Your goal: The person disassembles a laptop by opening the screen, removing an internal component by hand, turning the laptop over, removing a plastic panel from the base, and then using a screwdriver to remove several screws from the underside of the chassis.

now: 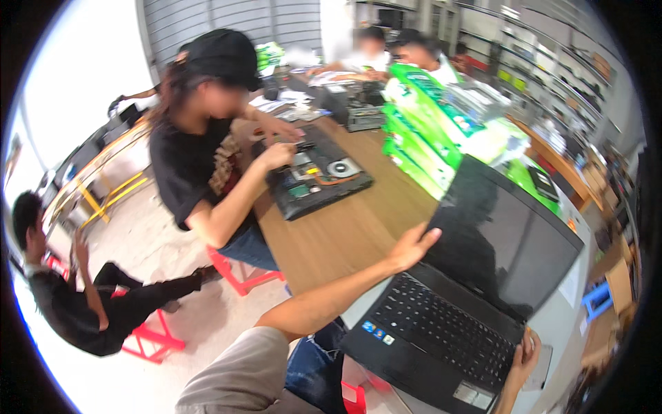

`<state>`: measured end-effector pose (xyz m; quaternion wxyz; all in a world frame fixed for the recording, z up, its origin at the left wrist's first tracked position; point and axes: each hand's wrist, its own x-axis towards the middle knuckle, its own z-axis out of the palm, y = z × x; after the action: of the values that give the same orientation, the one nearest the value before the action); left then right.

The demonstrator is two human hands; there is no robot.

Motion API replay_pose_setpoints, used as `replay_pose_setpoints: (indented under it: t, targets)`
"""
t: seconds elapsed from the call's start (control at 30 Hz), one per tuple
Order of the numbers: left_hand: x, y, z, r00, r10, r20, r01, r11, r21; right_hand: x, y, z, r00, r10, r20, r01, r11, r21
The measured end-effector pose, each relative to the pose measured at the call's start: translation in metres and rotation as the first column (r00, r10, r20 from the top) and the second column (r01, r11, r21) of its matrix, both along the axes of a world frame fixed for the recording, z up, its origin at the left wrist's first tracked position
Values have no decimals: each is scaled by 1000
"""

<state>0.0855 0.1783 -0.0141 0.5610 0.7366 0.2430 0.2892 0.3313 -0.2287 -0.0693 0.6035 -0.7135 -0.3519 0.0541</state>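
Note:
An open black laptop (441,324) is tilted in front of me, its dark screen (507,238) raised and reflecting a figure. My left hand (412,248) grips the lower left edge of the screen near the hinge, thumb on the front; its other fingers are partly hidden. On the opposite side, my right hand (525,355) holds the right edge of the keyboard half, with part of the grip hidden under it. Coloured stickers lie on the left palm rest and a pale label on the right.
Left across the wooden table (331,238), a co-worker in a black cap (221,58) handles an opened laptop (314,172). Green-and-white packs (420,138) are stacked beyond my laptop. A person (62,297) sits on a red stool (155,338); others work at the back.

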Motion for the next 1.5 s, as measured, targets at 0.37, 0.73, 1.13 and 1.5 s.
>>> replay_pose_setpoints:
  t: [0.37,0.73,1.13,1.5]
  targets:
    - [10,14,-27,983,-63,170,61,998,18,-20,20,41,991,-122,-55,113,983,-141]
    - [13,6,-27,948,-12,319,-11,997,71,29,31,22,983,-182,35,185,966,-180]
    - [15,18,-41,971,1,237,-13,999,49,48,18,-16,987,-107,-121,110,994,23]
    - [11,24,-33,983,76,167,-71,997,-37,-5,50,26,962,-256,-91,254,967,-30]
